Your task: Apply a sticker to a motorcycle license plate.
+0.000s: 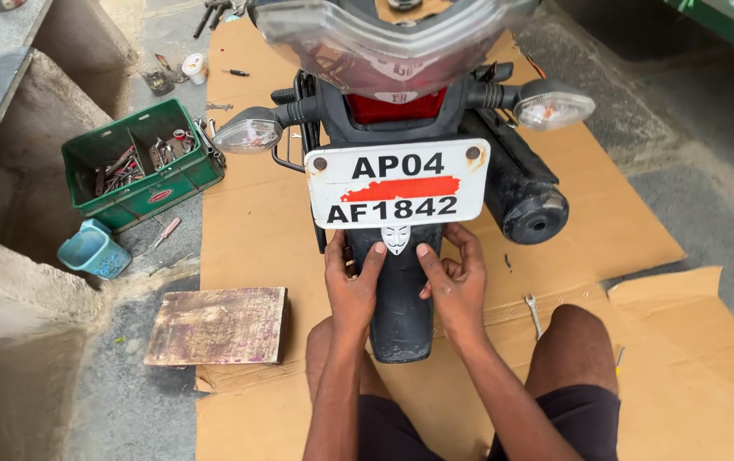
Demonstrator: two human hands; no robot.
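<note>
Seen from above, a person crouches on flattened cardboard [606,222] behind a motorcycle. Both hands rest on the black rear mudguard [401,316], just under the white number plate [397,183]. The left hand [351,286] lies flat on the mudguard's left side, fingers together, thumb reaching toward a small white mask sticker [396,239]. The right hand [456,282] wraps the right edge, fingers curled behind it, thumb pressed on the front. Neither hand holds a tool. The black exhaust pipe [525,192] sits to the right. A spanner [535,314] lies on the cardboard near the right knee. At left stand a green crate of tools [140,166], a blue jug [92,250] and a wooden board [217,326].
</note>
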